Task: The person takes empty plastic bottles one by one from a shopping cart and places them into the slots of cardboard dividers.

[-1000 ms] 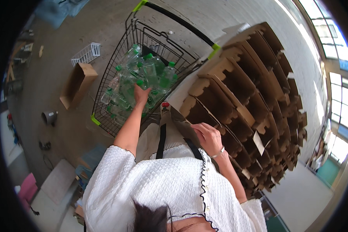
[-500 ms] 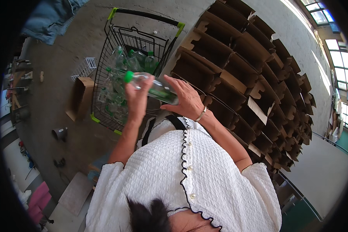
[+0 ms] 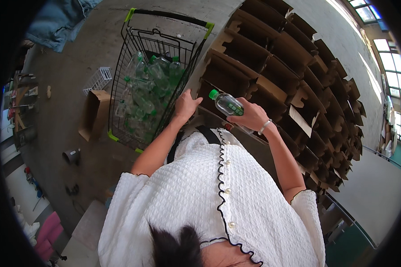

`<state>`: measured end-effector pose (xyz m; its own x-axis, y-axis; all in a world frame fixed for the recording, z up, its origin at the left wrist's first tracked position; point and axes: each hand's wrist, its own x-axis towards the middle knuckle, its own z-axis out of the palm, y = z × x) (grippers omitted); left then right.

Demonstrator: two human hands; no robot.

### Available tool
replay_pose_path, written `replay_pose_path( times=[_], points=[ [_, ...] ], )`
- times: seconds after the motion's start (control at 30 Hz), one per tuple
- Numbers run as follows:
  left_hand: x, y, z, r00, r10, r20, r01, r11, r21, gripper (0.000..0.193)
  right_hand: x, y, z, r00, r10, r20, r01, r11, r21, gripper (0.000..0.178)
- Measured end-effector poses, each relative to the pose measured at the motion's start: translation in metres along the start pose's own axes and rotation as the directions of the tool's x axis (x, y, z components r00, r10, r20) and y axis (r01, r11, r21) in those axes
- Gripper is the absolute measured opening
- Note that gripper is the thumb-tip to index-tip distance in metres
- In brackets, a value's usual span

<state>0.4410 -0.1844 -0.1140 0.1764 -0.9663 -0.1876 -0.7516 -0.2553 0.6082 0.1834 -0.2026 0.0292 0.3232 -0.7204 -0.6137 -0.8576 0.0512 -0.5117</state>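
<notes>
You are holding the bottle (image 3: 227,103) right of the cart (image 3: 169,16), right hand (image 3: 252,117) wrapped around it, risking a drop if that grip slackens, the left hand's (image 3: 187,106) grip being impossible to tell.

L arm (image 3: 159,144) angled fwd & inward, L grip (image 3: 186,107) part-curled. R arm (image 3: 286,162) reaches fwd-L, R grip (image 3: 254,116) wrapped firm, back of hand up.

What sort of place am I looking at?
Probably a warehouse or workshop, judging by the concrete floor, the shopping cart of green-capped plastic bottles, and the rows of open cardboard boxes.
</notes>
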Motion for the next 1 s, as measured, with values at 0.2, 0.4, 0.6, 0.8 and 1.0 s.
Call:
replay_pose_path(
  times=[0.2, 0.4, 0.6, 0.8, 1.0],
  points=[
    [0.005, -0.021, 0.001, 0.99, 0.043, 0.135, -0.033, 0.997, -0.074, 0.032, 0.071, -0.027, 0.029, 0.957, 0.2, 0.21, -0.183, 0.978, -0.099, 0.071],
    [0.006, -0.037, -0.001, 0.976, 0.188, 0.109, -0.193, 0.98, 0.038, 0.028, 0.136, -0.025, 0.089, 0.975, 0.148, 0.163, -0.137, 0.987, -0.081, 0.069],
    [0.012, -0.037, -0.004, 0.964, 0.223, 0.145, -0.227, 0.974, 0.014, 0.026, 0.166, 0.018, 0.126, 0.997, -0.017, 0.076, 0.032, 0.979, -0.203, 0.058],
    [0.014, -0.035, -0.006, 0.956, 0.233, 0.18, -0.239, 0.971, 0.014, 0.026, 0.178, 0.078, 0.191, 0.89, -0.315, -0.331, 0.21, 0.925, -0.316, 0.052],
    [0.01, -0.042, -0.006, 0.958, 0.217, 0.186, -0.222, 0.975, 0.008, 0.027, 0.2, 0.078, 0.209, 0.963, -0.166, -0.21, 0.037, 0.86, -0.51, 0.038]
  ],
)
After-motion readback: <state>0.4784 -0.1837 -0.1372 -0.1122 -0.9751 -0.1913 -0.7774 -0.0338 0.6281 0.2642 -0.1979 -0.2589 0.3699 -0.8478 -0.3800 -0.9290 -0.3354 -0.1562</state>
